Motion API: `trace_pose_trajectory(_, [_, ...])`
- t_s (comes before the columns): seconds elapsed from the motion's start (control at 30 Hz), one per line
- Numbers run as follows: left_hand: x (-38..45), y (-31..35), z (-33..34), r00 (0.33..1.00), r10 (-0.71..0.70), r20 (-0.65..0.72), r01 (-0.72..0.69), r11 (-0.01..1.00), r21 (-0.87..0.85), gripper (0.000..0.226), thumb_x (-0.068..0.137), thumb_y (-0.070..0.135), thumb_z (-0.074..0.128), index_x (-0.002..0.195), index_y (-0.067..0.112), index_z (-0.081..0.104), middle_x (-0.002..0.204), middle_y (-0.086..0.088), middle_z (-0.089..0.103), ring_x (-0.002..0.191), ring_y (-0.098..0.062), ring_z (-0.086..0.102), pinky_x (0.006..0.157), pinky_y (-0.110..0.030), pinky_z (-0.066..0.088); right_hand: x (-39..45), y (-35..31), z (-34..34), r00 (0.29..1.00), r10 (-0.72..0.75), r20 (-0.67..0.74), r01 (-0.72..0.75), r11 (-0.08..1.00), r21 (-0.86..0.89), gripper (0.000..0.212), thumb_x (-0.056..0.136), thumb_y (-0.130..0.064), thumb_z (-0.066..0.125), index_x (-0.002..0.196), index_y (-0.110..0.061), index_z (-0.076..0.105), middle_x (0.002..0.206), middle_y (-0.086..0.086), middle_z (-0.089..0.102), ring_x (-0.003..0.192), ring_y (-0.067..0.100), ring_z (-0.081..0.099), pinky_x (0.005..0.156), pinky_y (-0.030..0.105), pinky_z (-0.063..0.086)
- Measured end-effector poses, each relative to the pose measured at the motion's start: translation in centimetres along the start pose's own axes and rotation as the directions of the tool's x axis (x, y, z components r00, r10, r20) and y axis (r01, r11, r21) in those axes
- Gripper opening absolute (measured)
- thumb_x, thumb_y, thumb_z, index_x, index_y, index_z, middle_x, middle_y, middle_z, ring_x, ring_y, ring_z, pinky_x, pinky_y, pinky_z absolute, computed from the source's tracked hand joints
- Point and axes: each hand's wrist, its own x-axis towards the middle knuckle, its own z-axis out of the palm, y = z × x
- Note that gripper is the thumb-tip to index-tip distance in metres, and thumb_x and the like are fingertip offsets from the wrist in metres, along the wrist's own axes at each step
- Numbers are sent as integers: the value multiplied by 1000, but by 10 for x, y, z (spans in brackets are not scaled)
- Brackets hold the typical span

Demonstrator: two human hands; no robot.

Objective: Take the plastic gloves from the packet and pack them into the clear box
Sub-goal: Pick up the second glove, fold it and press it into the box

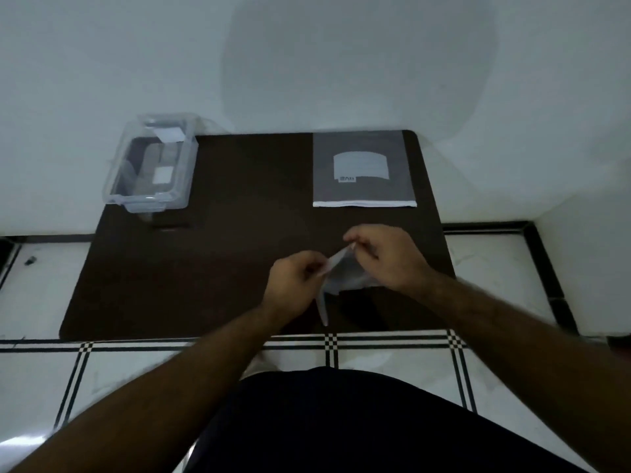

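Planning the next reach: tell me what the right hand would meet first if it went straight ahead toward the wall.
Probably the glove packet, lying flat beyond the right hand, with bare dark mat between them. Height is hard to judge here.

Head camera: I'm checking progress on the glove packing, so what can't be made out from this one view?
- Clear box: glare and see-through walls; any gloves inside can't be counted.
- Packet: label print too small; how many gloves remain is hidden.
- Glove: thin, blurred; one or several sheets, unclear.
- Left hand and right hand: fingertips curl under, hiding each grip.
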Motion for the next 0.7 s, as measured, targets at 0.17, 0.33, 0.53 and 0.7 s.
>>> trace_pose_trajectory(0.17, [29, 8, -101, 999, 26, -20, -30, 980, -197, 16, 99, 9, 75, 105, 22, 81, 98, -2, 83, 90, -11, 78, 79, -31, 61, 80, -40, -27, 993, 118, 27, -121, 967, 224, 35, 102, -18, 68, 134, -30, 68, 112, -5, 71, 98, 10, 70, 85, 29, 62])
trace_pose_trajectory(0.33, [60, 7, -217, 997, -18, -70, 6, 986, -168, 14, 102, 2, 68, 107, 8, 80, 84, 2, 80, 71, -6, 74, 64, -24, 58, 169, -98, -31, 991, 83, 103, -121, 885, 449, 36, 93, -14, 82, 127, -17, 71, 95, 8, 78, 88, 19, 76, 90, 39, 62])
trace_pose_trajectory(0.53, [93, -13, -344, 991, -10, -135, -1, 997, -78, 22, 95, -8, 65, 97, 9, 79, 84, -3, 81, 71, -10, 73, 67, -20, 55, 268, -180, -4, 983, 72, 166, -134, 906, 402, 32, 85, 0, 85, 115, -7, 78, 106, 17, 81, 94, 27, 79, 76, 26, 64])
trace_pose_trajectory(0.7, [129, -40, -434, 983, 1, -182, -1, 1000, -4, 19, 96, -6, 66, 104, 3, 80, 89, -7, 81, 70, -8, 73, 63, -16, 54, 362, -228, 31, 989, 103, 106, -136, 914, 382, 11, 91, -8, 81, 103, -9, 81, 96, 10, 82, 79, 19, 74, 67, 24, 62])
